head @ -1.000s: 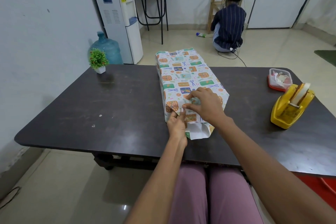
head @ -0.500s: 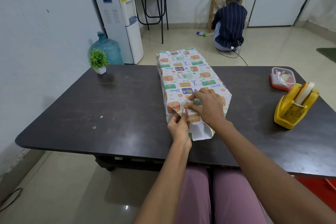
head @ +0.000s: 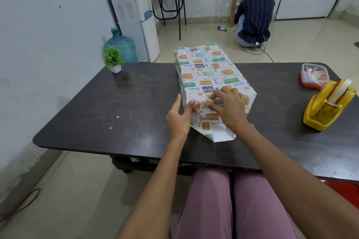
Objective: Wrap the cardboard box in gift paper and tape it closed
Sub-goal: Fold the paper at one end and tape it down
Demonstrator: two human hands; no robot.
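Note:
The box [head: 208, 72] lies lengthwise on the dark table [head: 120, 101], covered in white gift paper printed with presents and scissors. At its near end a loose paper flap [head: 215, 132] sticks out onto the table, white side up. My right hand [head: 228, 107] presses flat on the near top edge of the box, holding the folded paper down. My left hand [head: 179, 117] is at the near left corner, fingers straight, the thumb touching the paper at the corner. A yellow tape dispenser [head: 328, 106] stands at the right.
A clear container with a red base [head: 313, 75] sits behind the dispenser. A small potted plant [head: 113, 60] stands at the table's far left corner. Beyond the table are a water dispenser [head: 134, 11], a blue water jug [head: 122, 46] and a person crouching on the floor [head: 253, 15].
My left hand has let go of the fold at the near end and slid left to the box's corner, fingers now spread. My right hand has stayed pressing on the top.

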